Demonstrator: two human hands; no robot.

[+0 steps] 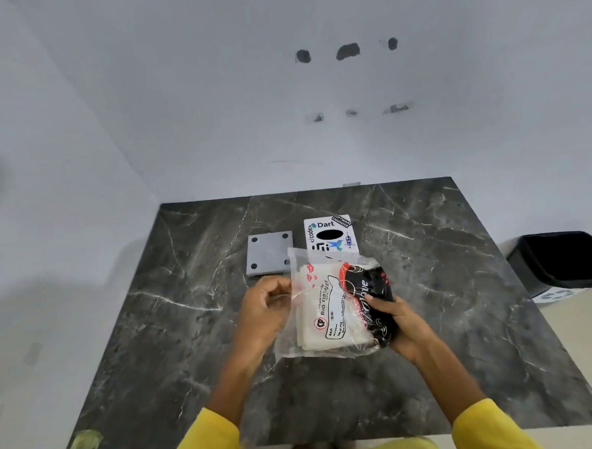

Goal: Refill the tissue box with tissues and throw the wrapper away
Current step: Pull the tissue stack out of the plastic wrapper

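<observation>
A pack of tissues in a clear plastic wrapper (330, 311), printed in white, red and black, is held just above the middle of the dark marble table (191, 350). My left hand (266, 310) pinches the wrapper's left edge. My right hand (401, 323) grips the pack's black right end. Behind the pack stands the white tissue box (329, 234) with stickers and a dark oval slot on top. Its grey lid or base plate (268, 253), with dark round pads at the corners, lies flat to the left of the box.
A black waste bin (564, 261) stands on the floor off the table's right side. White walls close in behind and to the left. A patch of greenish tape (84, 441) marks the table's near left corner.
</observation>
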